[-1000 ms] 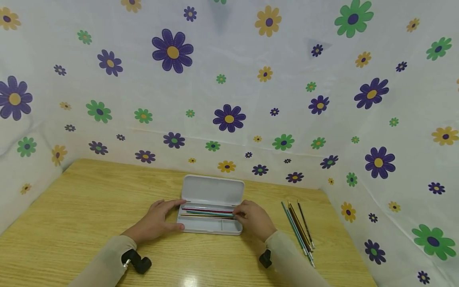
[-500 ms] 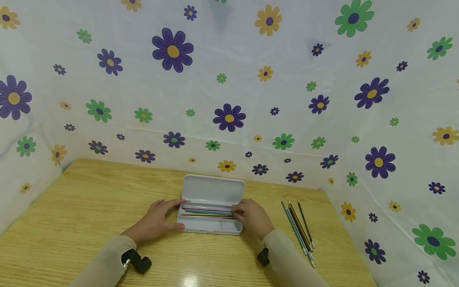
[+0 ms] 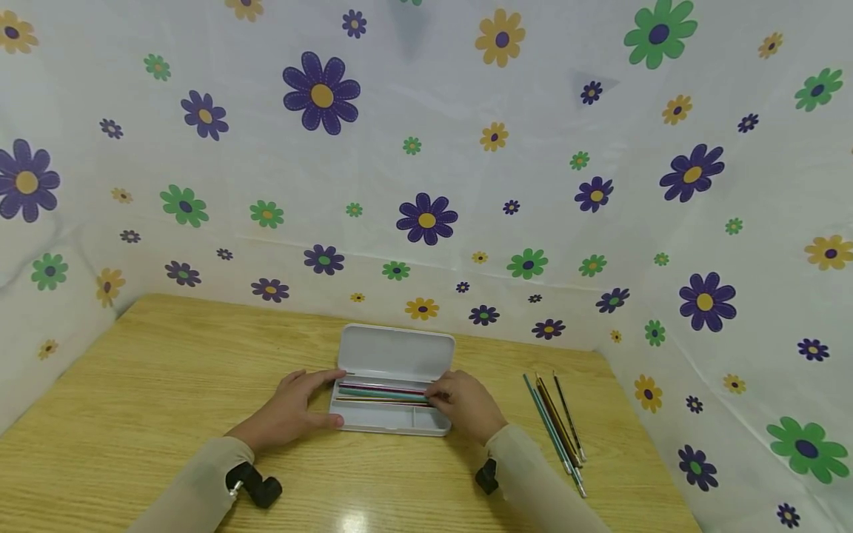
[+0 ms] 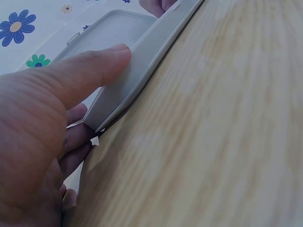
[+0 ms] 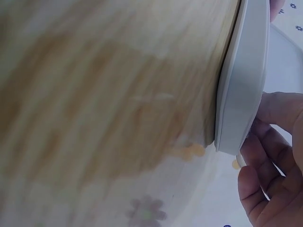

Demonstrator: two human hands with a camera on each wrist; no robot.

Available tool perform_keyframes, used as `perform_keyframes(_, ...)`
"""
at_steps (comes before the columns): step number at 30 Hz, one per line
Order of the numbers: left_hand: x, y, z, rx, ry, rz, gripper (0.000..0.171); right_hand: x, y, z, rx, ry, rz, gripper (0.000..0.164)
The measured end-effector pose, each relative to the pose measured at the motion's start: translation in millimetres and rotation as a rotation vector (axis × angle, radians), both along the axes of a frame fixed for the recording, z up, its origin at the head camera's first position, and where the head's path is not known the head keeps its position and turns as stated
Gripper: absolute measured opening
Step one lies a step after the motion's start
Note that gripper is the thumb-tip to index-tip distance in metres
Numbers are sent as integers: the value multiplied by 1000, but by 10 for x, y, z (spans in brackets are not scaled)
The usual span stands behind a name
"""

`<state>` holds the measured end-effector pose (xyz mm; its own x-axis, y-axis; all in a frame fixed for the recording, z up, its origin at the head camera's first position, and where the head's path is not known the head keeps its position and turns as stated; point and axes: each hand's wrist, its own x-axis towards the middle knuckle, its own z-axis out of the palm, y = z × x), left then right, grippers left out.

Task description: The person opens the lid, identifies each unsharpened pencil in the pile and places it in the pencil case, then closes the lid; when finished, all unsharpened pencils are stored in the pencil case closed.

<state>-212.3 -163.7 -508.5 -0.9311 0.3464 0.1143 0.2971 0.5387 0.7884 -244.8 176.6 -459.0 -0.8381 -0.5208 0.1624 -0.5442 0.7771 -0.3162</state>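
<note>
A white pencil case [image 3: 373, 417] lies on the table with its lid [image 3: 396, 352] raised at the back. Several pencils lie lengthwise in its rear compartment. My left hand [image 3: 289, 414] grips the case's left end, thumb on the front wall and fingers round the back corner; the left wrist view shows the thumb pressed on the wall [image 4: 125, 78]. At the case's right end, my right hand [image 3: 469, 407] pinches the right end of a teal pencil [image 3: 383, 395]. In the right wrist view, its fingers reach over the case's end wall [image 5: 244, 80], which hides the fingertips.
Several loose pencils [image 3: 558, 426], teal, gold-brown and dark, lie in a loose bunch on the wooden table [image 3: 200, 355] right of the case. Behind and beside the table hangs a white flower-patterned cloth [image 3: 466, 178].
My right hand has shifted slightly left, and the teal pencil has slid left with it inside the case. My left hand and the case have stayed in place.
</note>
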Motion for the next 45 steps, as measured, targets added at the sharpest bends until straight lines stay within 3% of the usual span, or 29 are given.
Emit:
perform_keyframes(5,10,0,3,-4,2,-6,85,32,23,14,1,-36,-19,11)
perform_keyframes(8,15,1,8,-6,3,-10,85,93,118,66,-56,-63,-82,12)
perform_keyframes(12,14,-1,12,-12,0,-6,86,171,401,139,-98,-66,-264,17)
perform_keyframes(15,12,-8,14,-18,-6,0,87,220,716,180,-48,-89,-397,27)
perform_keyframes(20,13,-1,26,-29,-21,6,87,353,1249,203,16,-185,-506,32)
perform_keyframes(25,18,-3,34,-34,-15,3,87,459,1511,197,27,-262,-533,18)
perform_keyframes(29,12,0,28,-34,0,-2,86,483,1590,211,33,-293,-537,21)
perform_keyframes(45,-3,-1,27,-15,15,-22,85,484,1539,156,14,-263,-530,14)
